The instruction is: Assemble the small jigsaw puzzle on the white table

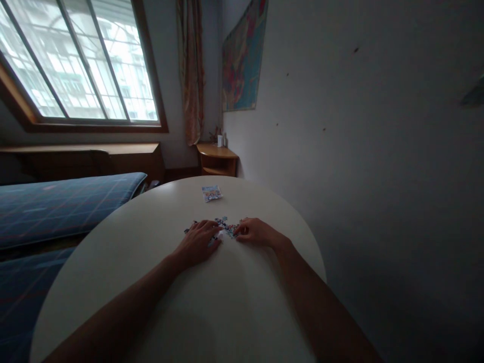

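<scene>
A small heap of jigsaw pieces [229,230] lies on the round white table [227,287], between my two hands. My left hand [199,240] rests palm down over the left part of the heap, its fingers spread, and some pieces show around its edges. At the heap's right side is my right hand [257,232], with its fingers curled and the thumb and fingertips touching the pieces. Whatever it may pinch is too small to make out. Farther back on the table lies a small printed picture or packet [212,193] in blue and orange.
To the left of the table is a blue checked mattress or cushion [71,206]. A wooden corner shelf [217,150] stands behind the table, beside a curtain [192,75]. The grey-white wall [359,176] runs close along the right side.
</scene>
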`<act>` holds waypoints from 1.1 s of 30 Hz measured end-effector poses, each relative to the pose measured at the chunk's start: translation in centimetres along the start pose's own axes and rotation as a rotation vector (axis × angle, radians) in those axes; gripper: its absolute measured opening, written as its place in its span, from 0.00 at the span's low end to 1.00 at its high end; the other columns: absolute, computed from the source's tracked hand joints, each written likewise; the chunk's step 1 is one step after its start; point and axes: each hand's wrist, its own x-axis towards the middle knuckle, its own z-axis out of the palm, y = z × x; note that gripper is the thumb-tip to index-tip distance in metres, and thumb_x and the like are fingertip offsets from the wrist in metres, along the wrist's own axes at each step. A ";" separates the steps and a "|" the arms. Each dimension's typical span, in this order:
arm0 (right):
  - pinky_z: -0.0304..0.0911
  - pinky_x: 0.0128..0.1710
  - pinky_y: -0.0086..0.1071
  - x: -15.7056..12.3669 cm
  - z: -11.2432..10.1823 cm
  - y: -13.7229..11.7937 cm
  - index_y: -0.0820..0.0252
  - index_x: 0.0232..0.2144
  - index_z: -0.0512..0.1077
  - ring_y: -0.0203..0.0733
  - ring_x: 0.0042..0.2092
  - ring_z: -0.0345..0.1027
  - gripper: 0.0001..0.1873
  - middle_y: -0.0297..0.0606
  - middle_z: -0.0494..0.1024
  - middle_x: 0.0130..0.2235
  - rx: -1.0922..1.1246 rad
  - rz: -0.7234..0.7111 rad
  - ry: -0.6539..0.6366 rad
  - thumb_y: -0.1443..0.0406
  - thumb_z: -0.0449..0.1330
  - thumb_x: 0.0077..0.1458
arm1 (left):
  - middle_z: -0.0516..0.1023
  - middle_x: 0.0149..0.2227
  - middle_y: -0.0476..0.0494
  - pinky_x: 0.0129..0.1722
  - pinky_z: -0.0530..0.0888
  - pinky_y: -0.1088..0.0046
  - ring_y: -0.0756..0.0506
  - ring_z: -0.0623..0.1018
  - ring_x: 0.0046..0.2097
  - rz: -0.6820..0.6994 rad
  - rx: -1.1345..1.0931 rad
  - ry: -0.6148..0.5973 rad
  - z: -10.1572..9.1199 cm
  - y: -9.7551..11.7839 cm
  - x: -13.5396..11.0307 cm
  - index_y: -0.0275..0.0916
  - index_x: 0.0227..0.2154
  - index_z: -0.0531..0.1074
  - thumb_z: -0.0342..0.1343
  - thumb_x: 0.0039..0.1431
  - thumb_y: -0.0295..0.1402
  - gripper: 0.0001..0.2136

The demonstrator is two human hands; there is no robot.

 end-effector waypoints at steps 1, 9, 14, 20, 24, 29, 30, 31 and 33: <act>0.61 0.36 0.27 0.0 0.1 0.2 0.55 0.40 0.81 0.37 0.35 0.70 0.11 0.37 0.80 0.36 0.014 -0.002 0.013 0.64 0.65 0.52 | 0.73 0.55 0.41 0.58 0.65 0.53 0.39 0.69 0.57 0.044 -0.026 -0.011 -0.1 0.4 0.0 0.45 0.55 0.70 0.52 0.64 0.37 0.17; 0.63 0.38 0.27 0.3 0.5 1.4 0.58 0.36 0.82 0.37 0.36 0.73 0.09 0.38 0.82 0.36 0.083 0.019 0.076 0.68 0.61 0.54 | 0.64 0.65 0.41 0.64 0.59 0.54 0.38 0.62 0.65 0.311 -0.155 -0.199 -0.6 4.1 -0.4 0.44 0.65 0.57 0.52 0.64 0.40 0.27; 0.63 0.39 0.27 0.4 0.6 1.7 0.59 0.35 0.82 0.37 0.36 0.73 0.09 0.38 0.81 0.35 0.054 0.007 0.089 0.69 0.61 0.54 | 0.64 0.65 0.40 0.65 0.57 0.53 0.37 0.62 0.65 0.308 -0.147 -0.218 -0.7 4.2 -0.4 0.43 0.64 0.58 0.52 0.63 0.42 0.27; 0.62 0.37 0.27 -0.2 -0.1 0.6 0.57 0.37 0.82 0.35 0.34 0.69 0.09 0.38 0.78 0.37 0.079 -0.003 0.031 0.64 0.65 0.53 | 0.68 0.62 0.40 0.63 0.60 0.52 0.37 0.65 0.63 0.302 -0.140 -0.171 -0.8 3.7 -0.4 0.45 0.61 0.63 0.53 0.63 0.42 0.24; 0.62 0.37 0.27 -0.5 -0.3 -0.2 0.57 0.37 0.82 0.36 0.36 0.69 0.11 0.38 0.76 0.37 0.104 -0.027 -0.007 0.60 0.67 0.51 | 0.74 0.57 0.41 0.61 0.63 0.54 0.37 0.69 0.59 0.261 -0.095 -0.129 -0.7 3.3 -0.1 0.44 0.57 0.67 0.53 0.64 0.40 0.20; 0.61 0.37 0.27 -0.4 -0.1 -0.7 0.57 0.36 0.82 0.35 0.34 0.68 0.08 0.36 0.75 0.36 0.082 -0.042 0.002 0.63 0.66 0.51 | 0.78 0.46 0.41 0.56 0.67 0.56 0.39 0.72 0.53 0.232 -0.032 -0.089 -0.7 2.8 0.2 0.43 0.47 0.73 0.53 0.64 0.38 0.12; 0.61 0.37 0.27 -0.4 -0.1 -0.7 0.57 0.35 0.82 0.35 0.34 0.68 0.08 0.36 0.75 0.36 0.081 -0.045 0.005 0.64 0.66 0.51 | 0.78 0.44 0.41 0.55 0.68 0.57 0.39 0.73 0.52 0.224 -0.018 -0.086 -0.8 2.7 0.3 0.43 0.46 0.74 0.53 0.64 0.38 0.11; 0.61 0.37 0.27 -0.4 -0.1 -0.7 0.57 0.35 0.82 0.35 0.34 0.68 0.08 0.36 0.75 0.36 0.078 -0.047 0.006 0.64 0.66 0.51 | 0.78 0.42 0.41 0.54 0.68 0.57 0.40 0.74 0.50 0.213 -0.002 -0.081 -0.8 2.6 0.4 0.43 0.44 0.74 0.52 0.64 0.37 0.10; 0.61 0.37 0.27 -0.5 -0.2 -0.4 0.57 0.35 0.82 0.35 0.34 0.67 0.08 0.36 0.75 0.36 0.080 -0.038 0.008 0.64 0.66 0.50 | 0.77 0.41 0.41 0.52 0.69 0.58 0.40 0.74 0.48 0.188 0.034 -0.076 -0.7 2.3 0.5 0.42 0.43 0.75 0.52 0.64 0.35 0.09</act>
